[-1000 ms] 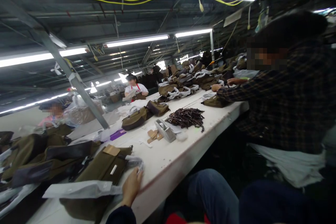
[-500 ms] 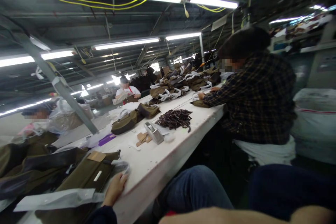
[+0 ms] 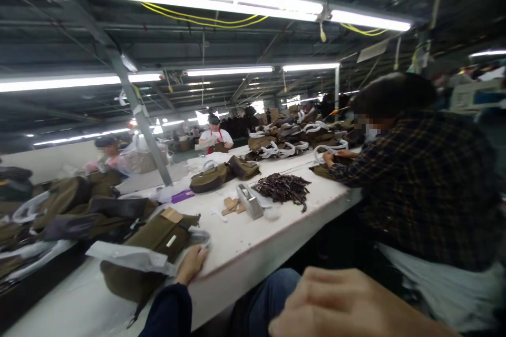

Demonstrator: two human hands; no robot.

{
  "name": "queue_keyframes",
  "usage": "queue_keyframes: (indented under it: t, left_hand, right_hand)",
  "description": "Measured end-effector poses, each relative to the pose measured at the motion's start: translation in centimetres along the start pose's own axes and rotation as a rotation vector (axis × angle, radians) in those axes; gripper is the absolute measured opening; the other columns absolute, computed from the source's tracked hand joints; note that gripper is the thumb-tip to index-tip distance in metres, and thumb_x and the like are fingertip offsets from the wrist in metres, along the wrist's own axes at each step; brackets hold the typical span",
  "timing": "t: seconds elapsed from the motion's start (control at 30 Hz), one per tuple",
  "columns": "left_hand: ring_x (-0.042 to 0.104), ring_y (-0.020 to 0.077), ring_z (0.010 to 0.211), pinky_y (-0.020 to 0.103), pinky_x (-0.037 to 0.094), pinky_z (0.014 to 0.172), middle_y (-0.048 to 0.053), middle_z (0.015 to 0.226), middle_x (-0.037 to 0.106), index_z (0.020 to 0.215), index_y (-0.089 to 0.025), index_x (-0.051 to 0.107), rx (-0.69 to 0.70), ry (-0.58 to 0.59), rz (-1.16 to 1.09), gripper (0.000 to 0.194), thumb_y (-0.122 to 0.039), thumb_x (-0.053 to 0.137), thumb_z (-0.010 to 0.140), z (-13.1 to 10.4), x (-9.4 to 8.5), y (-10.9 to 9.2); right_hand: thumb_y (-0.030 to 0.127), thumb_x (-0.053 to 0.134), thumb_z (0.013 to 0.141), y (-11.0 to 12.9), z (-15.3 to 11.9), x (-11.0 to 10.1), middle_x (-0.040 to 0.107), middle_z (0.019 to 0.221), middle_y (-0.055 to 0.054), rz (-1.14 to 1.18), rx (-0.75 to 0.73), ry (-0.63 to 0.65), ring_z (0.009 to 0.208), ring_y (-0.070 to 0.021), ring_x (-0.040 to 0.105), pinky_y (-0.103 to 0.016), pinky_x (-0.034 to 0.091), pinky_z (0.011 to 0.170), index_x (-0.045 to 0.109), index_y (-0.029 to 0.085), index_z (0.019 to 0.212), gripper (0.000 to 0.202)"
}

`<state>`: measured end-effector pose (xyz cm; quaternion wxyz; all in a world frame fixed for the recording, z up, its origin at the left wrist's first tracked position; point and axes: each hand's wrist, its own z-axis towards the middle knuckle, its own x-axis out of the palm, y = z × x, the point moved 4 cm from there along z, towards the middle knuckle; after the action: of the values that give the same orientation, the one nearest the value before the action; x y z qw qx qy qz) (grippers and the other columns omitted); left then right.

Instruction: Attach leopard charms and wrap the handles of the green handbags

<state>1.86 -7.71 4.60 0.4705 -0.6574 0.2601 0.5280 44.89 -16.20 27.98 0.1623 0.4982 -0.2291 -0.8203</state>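
Observation:
My left hand [image 3: 192, 264] is at the table's near edge, its fingers closed round the wrapped end of a strap [image 3: 201, 237] on an olive bag [image 3: 152, 245]. A brown card and a small white label lie on that bag, and a white translucent wrap [image 3: 126, 257] crosses it. Close to the camera, my right hand [image 3: 332, 300] is raised over my lap with its fingers curled. Whatever it may hold is hidden.
On the white table [image 3: 233, 239] are a tape dispenser [image 3: 250, 201], a heap of dark straps [image 3: 281, 188] and more olive bags [image 3: 209, 178]. A person in a plaid shirt [image 3: 419, 184] works at the right. Another person [image 3: 215, 139] stands across the table.
The view has turned left and up, so the table scene sits further right. My right hand has risen further into view. My left hand still holds the strap.

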Motion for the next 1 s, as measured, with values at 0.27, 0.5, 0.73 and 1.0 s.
queue_keyframes:
  t: [0.27,0.5,0.73,1.0]
  left_hand:
    - [0.067,0.0207,0.093,0.026,0.039,0.070,0.005,0.099,0.072,0.098,-0.022,0.058,-0.062,-0.046,-0.028,0.024,-0.037,0.039,0.097,-0.8,1.8,1.4]
    - [0.069,0.0241,0.086,0.029,0.039,0.068,0.006,0.088,0.075,0.103,-0.024,0.062,-0.036,-0.100,0.092,0.032,-0.036,0.032,0.101,-1.3,2.7,1.4]
    - [0.066,0.0245,0.077,0.032,0.039,0.068,0.004,0.079,0.073,0.093,-0.025,0.063,0.046,-0.232,0.121,0.029,-0.033,0.036,0.100,-1.2,4.0,2.0]
    - [0.067,0.0239,0.074,0.032,0.042,0.070,0.005,0.078,0.072,0.088,-0.027,0.062,0.094,-0.288,0.128,0.022,-0.029,0.042,0.098,-1.1,4.6,2.3]
  right_hand:
    - [0.030,0.062,0.086,-23.6,14.0,8.7,0.072,0.087,-0.004,0.131,0.429,-0.247,0.079,-0.0184,0.065,-0.028,0.047,0.067,0.070,0.020,0.093,0.014]
    - [0.024,0.058,0.088,-36.2,22.9,14.1,0.070,0.082,-0.006,0.002,0.491,-0.305,0.077,-0.0183,0.063,-0.032,0.048,0.075,0.068,0.017,0.090,0.012]
    - [0.025,0.051,0.094,-39.5,29.7,17.7,0.070,0.093,-0.007,-0.363,0.584,-0.092,0.087,-0.0178,0.063,-0.028,0.045,0.077,0.068,0.016,0.095,0.019]
    - [0.018,0.057,0.089,-41.5,35.0,20.8,0.062,0.115,-0.022,-0.564,0.566,0.031,0.112,-0.0314,0.054,-0.041,0.041,0.093,0.067,0.007,0.105,0.022]
